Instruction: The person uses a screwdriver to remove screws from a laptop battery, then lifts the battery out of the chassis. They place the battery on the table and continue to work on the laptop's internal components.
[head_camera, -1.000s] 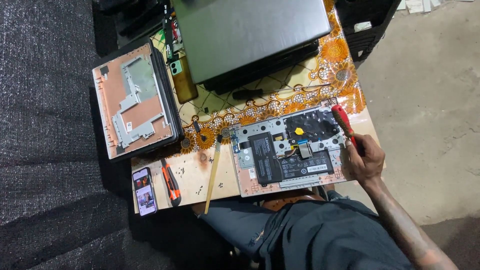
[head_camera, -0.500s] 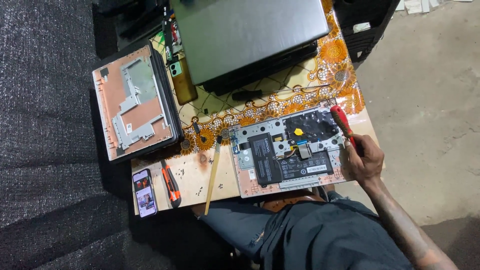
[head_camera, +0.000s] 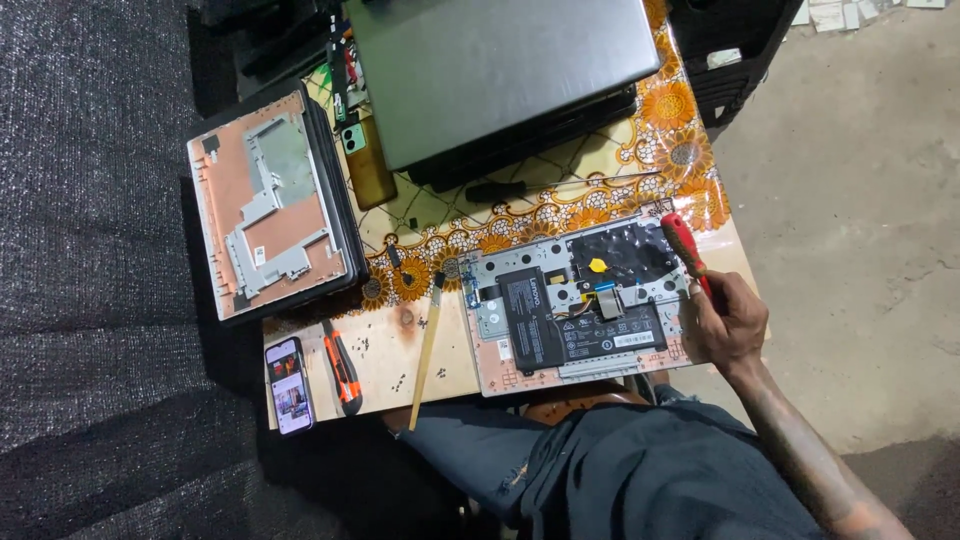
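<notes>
The right hand (head_camera: 728, 322) is closed around a red-handled screwdriver (head_camera: 686, 250) at the right edge of the opened laptop (head_camera: 580, 312) on the near tabletop (head_camera: 385, 345); the left hand is out of sight. Left lie a thin stick (head_camera: 427, 345), cutter (head_camera: 342, 367) and phone (head_camera: 290, 385). Farther: a flowered cloth (head_camera: 670, 130), stacked laptop parts (head_camera: 270, 205), a closed laptop (head_camera: 500, 70), concrete floor (head_camera: 860, 200).

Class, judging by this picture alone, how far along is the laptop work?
Done: the opened laptop lies with its cover off, battery exposed. In hand: the right hand grips a red-handled screwdriver at its edge. Left: the battery and boards sit in place; loose screws lie scattered.
</notes>
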